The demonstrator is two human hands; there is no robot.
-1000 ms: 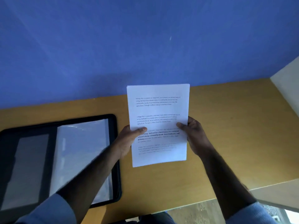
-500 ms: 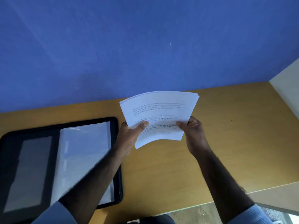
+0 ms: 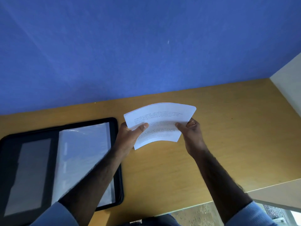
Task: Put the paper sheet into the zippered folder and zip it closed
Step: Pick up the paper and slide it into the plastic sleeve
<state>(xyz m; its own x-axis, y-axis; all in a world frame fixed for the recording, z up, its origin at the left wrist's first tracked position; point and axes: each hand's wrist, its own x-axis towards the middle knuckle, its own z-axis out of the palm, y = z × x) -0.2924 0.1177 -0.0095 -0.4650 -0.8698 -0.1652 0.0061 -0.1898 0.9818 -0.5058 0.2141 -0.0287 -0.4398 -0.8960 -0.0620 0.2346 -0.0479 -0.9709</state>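
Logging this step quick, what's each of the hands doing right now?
Left hand: holding the paper sheet by its left edge, thumb on top.
Right hand: holding the same sheet by its right edge.

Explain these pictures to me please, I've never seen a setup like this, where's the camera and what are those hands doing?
There is no machine here: a person is working with bare hands. Every picture comes from one wide-angle camera worn on the person's head, looking forward and down, so you see roughly what the person sees. The left hand and the right hand each pinch a side of the paper sheet, thumbs on top, and the sheet bows upward in the middle. On the tan table, to the left of the sheet, lies the zippered folder, black and open, with a clear plastic sleeve showing inside. The left forearm crosses in front of it. Behind the table is a blue wall. The sheet is not yet in the folder.
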